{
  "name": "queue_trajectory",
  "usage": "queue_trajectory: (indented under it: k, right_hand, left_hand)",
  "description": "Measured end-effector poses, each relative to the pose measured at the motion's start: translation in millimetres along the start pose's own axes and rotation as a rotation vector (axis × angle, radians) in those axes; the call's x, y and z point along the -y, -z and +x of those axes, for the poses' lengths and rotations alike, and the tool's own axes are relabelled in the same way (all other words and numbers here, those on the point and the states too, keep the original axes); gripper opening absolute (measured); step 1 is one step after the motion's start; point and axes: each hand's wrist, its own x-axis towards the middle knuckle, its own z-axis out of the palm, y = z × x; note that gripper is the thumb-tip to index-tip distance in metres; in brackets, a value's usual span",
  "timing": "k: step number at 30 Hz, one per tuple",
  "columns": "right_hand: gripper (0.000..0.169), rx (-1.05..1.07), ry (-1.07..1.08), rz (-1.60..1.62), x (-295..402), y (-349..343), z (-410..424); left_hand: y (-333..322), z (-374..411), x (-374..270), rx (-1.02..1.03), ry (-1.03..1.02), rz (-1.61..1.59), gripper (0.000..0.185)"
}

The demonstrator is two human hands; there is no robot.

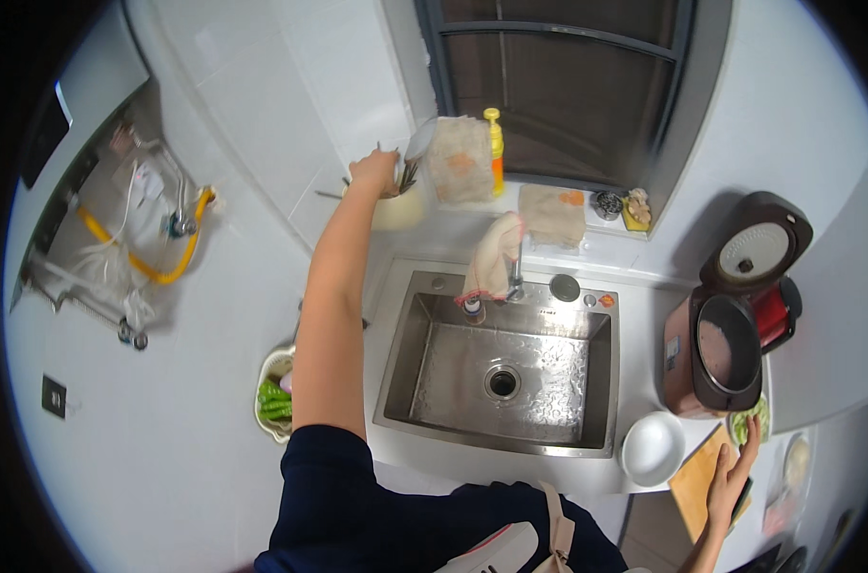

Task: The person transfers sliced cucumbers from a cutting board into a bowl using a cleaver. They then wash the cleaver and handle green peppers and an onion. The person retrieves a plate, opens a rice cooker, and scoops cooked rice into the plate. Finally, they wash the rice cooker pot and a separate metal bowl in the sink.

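My left hand (376, 173) reaches far out over a cream utensil holder (399, 209) in the corner left of the window. Its fingers are bent among several dark handles; motion blur hides whether they grip one. A blurred, see-through utensil head (421, 140) stands just right of the hand. My right hand (729, 481) is over the right counter, fingers spread, above the edge of a wooden cutting board (695, 480). A dark, narrow object (742, 501) shows partly behind this hand. The fingertips are near a bowl of sliced green vegetable (751, 422), partly hidden.
A steel sink (502, 437) lies between the arms, a cloth (497, 258) hanging over its faucet. To its right are a white bowl (653, 449) and a rice cooker (706, 358) with its lid raised. A basket of green peppers (276, 410) is left. A yellow pump bottle (496, 154) stands on the sill.
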Motion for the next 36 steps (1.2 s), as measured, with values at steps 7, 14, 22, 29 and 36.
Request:
queue_trajectory:
  k: [7,14,22,29,36]
  right_hand:
    - [0.050,0.012,-0.093,0.029,21,-19,-41]
    - [0.041,-0.075,-0.003,0.282,24,-52,-36]
    - [0.037,0.723,0.319,0.978,65,-79,0]
    - [0.017,0.820,0.258,0.611,-10,-55,-32]
    - [0.012,0.660,-0.056,0.621,-112,11,-72]
  left_hand:
    - [-22,35,40,-0.171,-0.036,-0.052,0.047]
    - [77,-49,87,-0.802,-0.461,-0.297,0.058]
    - [92,-309,-134,-0.111,-0.837,-0.774,0.062]
    - [32,-363,-296,0.018,-1.236,-1.013,0.057]
    - [31,-302,-334,0.297,-0.795,-1.034,0.075]
